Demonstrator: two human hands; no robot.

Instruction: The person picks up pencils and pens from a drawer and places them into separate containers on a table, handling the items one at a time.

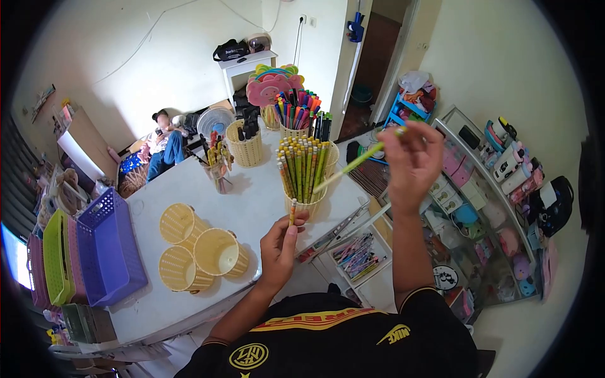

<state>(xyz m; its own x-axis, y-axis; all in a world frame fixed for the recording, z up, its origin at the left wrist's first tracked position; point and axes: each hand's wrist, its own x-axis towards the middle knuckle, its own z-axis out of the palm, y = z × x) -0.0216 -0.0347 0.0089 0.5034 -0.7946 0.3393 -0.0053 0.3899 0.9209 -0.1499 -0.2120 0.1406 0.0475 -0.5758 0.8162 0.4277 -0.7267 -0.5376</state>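
My right hand (413,157) pinches a green pencil (354,166), long axis slanting down-left toward the pencil basket (312,209); can't tell if its end touches. My left hand (279,247), nearer the basket, pinches a patterned pencil (292,211) roughly upright in front.

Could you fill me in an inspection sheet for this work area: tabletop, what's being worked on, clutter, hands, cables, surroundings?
Surface: white table, bare in places.
Job's things: pencils upright in a basket; three more yellow baskets grouped nearby.
Clutter: markers behind the pencils; purple bin at the left end.
Left hand: holds a pencil upright.
Right hand: raised, holds a green pencil slanting down toward the basket.
Cables: wall wire and a socket cord; on the table, nothing seen.
Surroundings: seated person, fan, glass case.
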